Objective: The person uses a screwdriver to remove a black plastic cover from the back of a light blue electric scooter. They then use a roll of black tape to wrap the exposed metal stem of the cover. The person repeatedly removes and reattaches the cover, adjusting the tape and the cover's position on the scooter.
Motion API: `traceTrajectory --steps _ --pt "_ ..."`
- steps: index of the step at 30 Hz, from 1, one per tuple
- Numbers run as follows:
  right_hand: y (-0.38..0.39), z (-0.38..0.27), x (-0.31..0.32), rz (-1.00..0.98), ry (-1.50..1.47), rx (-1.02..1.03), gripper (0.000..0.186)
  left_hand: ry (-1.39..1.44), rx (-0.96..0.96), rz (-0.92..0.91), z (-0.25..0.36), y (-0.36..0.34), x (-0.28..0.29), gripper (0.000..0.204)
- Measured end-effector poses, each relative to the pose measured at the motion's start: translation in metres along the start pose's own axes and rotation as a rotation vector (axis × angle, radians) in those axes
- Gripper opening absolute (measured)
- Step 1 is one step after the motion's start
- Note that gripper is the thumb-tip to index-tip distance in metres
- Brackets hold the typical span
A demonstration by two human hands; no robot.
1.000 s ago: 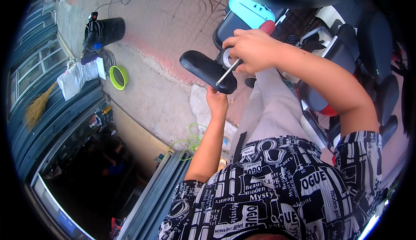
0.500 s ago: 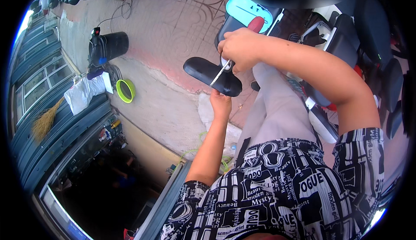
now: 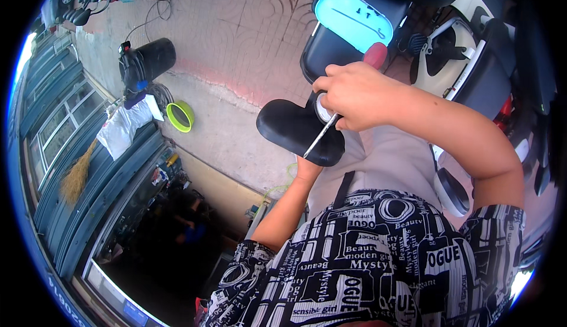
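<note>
My right hand (image 3: 358, 98) is closed around a screwdriver (image 3: 322, 135); its red handle end sticks out behind the hand, and its shaft slants down-left across a black pad. The smooth, rounded black pad (image 3: 289, 127) looks like a small scooter seat or backrest. At its lower edge, my left hand (image 3: 308, 168) grips it from beneath, fingers mostly hidden. A round whitish part (image 3: 323, 108) shows between the pad and my right hand; its kind is unclear. Beyond lies a turquoise tray (image 3: 348, 9) with several small dark pieces and a thin hooked rod, resting on a black scooter seat (image 3: 325, 52).
Parked scooters (image 3: 460, 55) crowd the right side. To the left stand a black bin (image 3: 155, 59) and a lime-green basin (image 3: 180, 117). A straw broom (image 3: 77, 176) and a white bag (image 3: 124, 129) are by the shopfront, where a dark doorway (image 3: 171, 250) opens.
The view has shifted, and the pad and both hands now appear lower and slightly right. More of the tray shows, including the hooked rod. Both hands keep their holds.
</note>
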State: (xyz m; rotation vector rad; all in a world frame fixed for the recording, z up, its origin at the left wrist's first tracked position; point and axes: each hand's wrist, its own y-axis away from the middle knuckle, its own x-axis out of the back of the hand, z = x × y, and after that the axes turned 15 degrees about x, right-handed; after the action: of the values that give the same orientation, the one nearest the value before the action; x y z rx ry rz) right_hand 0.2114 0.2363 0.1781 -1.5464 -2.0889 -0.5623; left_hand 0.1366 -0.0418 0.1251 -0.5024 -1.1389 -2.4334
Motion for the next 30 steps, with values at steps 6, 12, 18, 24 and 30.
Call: traceTrajectory --steps 6,12,18,24,30 --pt "0.003 -0.003 -0.004 0.008 -0.031 0.011 0.029 -0.289 -0.152 -0.083 -0.03 -0.015 0.042 0.035" --pt "0.007 -0.004 -0.013 0.008 0.093 0.006 0.031 0.8 0.429 -0.341 0.04 -0.071 0.077 0.032" --pt "0.013 -0.005 -0.013 0.024 0.129 -0.032 0.028 0.49 0.555 -0.621 0.069 -0.107 0.091 0.036" --pt "0.024 -0.012 -0.021 0.073 0.127 -0.088 0.024 0.196 0.438 -1.146 0.114 -0.136 0.05 0.048" --pt "0.031 -0.015 -0.019 -0.041 0.125 -0.157 0.027 0.025 0.488 -1.218 0.127 -0.146 0.027 0.037"
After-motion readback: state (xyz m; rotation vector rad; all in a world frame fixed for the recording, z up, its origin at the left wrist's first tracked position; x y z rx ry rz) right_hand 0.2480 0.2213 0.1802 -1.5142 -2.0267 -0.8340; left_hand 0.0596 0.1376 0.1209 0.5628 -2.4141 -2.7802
